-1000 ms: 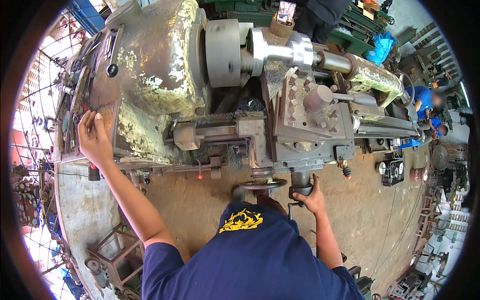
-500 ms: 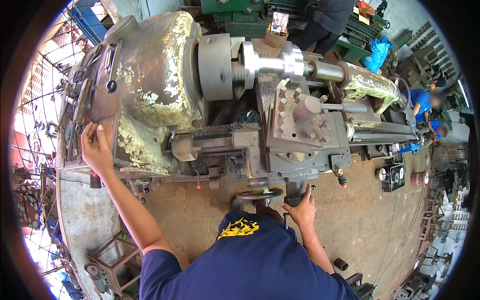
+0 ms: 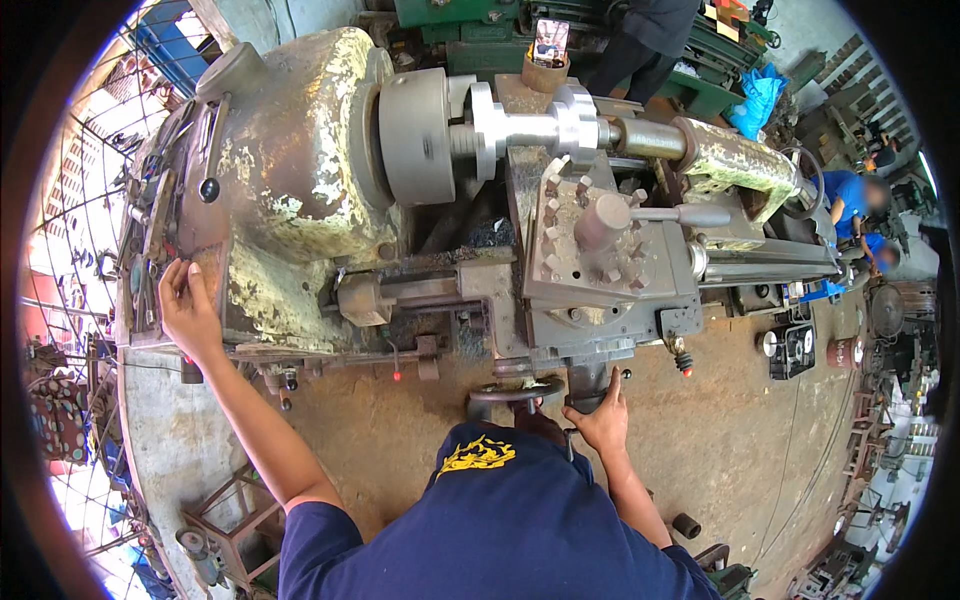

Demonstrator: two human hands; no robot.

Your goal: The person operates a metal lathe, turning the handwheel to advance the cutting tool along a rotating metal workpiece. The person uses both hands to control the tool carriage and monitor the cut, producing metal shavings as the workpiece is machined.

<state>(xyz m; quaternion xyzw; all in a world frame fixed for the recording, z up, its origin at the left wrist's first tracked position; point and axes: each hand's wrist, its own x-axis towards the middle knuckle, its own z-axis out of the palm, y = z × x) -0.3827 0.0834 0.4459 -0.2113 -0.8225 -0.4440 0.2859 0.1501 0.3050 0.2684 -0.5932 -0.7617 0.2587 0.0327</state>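
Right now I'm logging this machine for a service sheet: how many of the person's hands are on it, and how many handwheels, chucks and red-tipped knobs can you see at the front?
Hands on the lathe: 2, left hand on the headstock, right hand by the handwheel
Handwheel: 1
Chuck: 1
Red-tipped knob: 1
Total: 5

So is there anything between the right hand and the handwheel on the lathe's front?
Nothing visible. The right hand rests at the carriage's front, just right of the handwheel, with no object between them. The left hand lies on the headstock end, well away.
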